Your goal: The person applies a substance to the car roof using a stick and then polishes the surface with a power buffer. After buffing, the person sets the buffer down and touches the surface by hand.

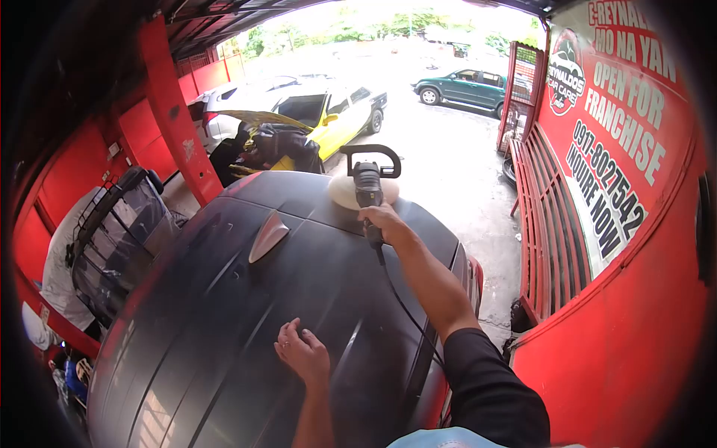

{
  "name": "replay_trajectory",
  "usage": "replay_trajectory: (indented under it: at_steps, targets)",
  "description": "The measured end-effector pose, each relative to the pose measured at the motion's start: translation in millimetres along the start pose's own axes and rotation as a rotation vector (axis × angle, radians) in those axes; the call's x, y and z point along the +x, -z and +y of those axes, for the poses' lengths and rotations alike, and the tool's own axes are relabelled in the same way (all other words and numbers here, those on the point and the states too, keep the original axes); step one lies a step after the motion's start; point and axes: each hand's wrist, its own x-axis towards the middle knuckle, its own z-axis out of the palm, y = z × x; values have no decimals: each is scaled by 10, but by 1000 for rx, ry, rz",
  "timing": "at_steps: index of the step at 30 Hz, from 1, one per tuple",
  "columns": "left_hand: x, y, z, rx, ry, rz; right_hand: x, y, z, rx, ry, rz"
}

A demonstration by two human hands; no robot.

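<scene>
The right hand (382,220) is gripping the polisher (367,183) at full reach, pad (342,194) lying on the car roof (224,299). The left hand (302,355) is resting unclenched and empty on the roof behind it. Single-handed control is risking pad tilt; the cord (403,306) trailing under the forearm is risking scuffs.

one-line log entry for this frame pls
right hand: shut on polisher | pad: on car roof | left hand: open, resting on car roof | cord: trails beside right forearm

Open-front garage with red walls (635,358), a red pillar (175,112) and white lettering on the right. Concrete floor (463,179) in bright daylight. Outside are a yellow car (340,119), a green car (463,86) and trees (373,26).
</scene>
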Motion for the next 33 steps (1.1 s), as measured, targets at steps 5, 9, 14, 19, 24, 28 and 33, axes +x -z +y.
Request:
replay_trajectory:
  at_steps: [5, 9, 14, 19, 24, 28, 33]
  targets:
    - [1, -16, 8, 35, -17, 3, -249, 313, -5, -3, -32, 66]
    - [8, -34, -3, 35, -17, 7, -578, 575, -5, 26, -14, 42]
    - [18, -60, -13, 54, 3, 16, -1281, 792, 58, 13, -3, 147]
    - [40, -109, -59, 72, -35, 44, -1642, 1083, 248, 95, -77, 92]
    - [46, -103, -42, 61, -19, 46, -1893, 743, 545, -41, 31, 114]
    - [-63, -169, -119, 16, -23, 65, -1838, 596, 496, 43, 4, 82]
    - [-9, -138, -84, 2, 5, 60, -1555, 391, 240, -61, -81, 54]
